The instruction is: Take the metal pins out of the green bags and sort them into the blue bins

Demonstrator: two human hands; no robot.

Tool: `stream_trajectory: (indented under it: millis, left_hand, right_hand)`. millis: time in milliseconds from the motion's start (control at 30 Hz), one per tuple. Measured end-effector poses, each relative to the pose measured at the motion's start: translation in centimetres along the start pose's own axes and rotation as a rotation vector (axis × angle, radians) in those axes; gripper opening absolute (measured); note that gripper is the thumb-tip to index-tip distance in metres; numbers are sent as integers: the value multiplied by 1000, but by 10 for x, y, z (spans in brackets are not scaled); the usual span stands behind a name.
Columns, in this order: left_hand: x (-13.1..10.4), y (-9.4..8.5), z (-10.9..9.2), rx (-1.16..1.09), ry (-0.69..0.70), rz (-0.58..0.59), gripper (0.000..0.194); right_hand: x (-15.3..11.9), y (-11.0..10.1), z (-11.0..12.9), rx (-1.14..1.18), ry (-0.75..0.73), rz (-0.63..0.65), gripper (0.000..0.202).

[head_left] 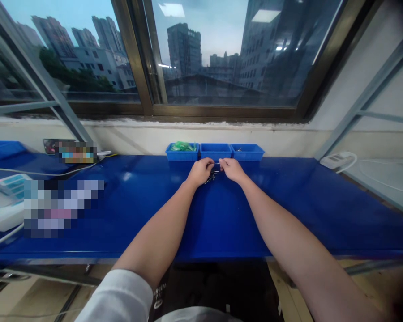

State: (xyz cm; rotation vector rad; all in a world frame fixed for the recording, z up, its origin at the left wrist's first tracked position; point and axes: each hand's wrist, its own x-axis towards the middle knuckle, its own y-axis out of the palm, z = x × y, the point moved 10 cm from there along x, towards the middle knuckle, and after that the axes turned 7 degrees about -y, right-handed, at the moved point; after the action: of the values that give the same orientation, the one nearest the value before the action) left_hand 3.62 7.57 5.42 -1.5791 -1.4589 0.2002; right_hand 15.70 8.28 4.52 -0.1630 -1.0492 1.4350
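Both hands are close together over the blue table, just in front of three blue bins. My left hand (pixel 200 172) is closed, its fingers pinched on one end of a small thin metallic piece (pixel 216 163). My right hand (pixel 233 169) pinches the other end of that piece. Several small dark and silvery pieces (pixel 212 175) lie in a loose pile on the table, beside my left fingers. Green items (pixel 183 146) fill the left bin (pixel 182 155). Nothing shows inside the middle bin (pixel 216 149). A few small bits sit in the right bin (pixel 247 154).
The blue table (pixel 221 223) reaches a wall below a window. At the left are a phone-like device (pixel 50 146), a white machine (pixel 10 214), cables and another blue tray (pixel 3 150). A white power strip (pixel 337 159) lies at the right, near a grey metal frame (pixel 366 98).
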Motion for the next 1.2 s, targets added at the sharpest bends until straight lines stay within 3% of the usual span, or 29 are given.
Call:
stream_trajectory:
  millis: [233,400,667,800,1000,1200]
  left_hand:
    - [-1,-1,-1,43,-17,3,20]
    - [-1,-4,3,114,-70,-11,22]
    - [-1,-4,6,128,-113,-12,24]
    - [-1,-7,6,73,-111,-43,27]
    - [1,-15,17,77,-175,-123,32]
    - [2,-13,25,92,-199,-103,30]
  right_hand:
    - [0,0,-4,53,12,-25,38]
    - [1,3,-10,314,28,-78,23]
    - [-3,2,-16,573,150,-95,29]
    - [-3,-2,-20,615,169,-121,30]
    - [-6,-19,-31,561,179,-263,29]
    - [-9,-30,-43,443,203,-335,26]
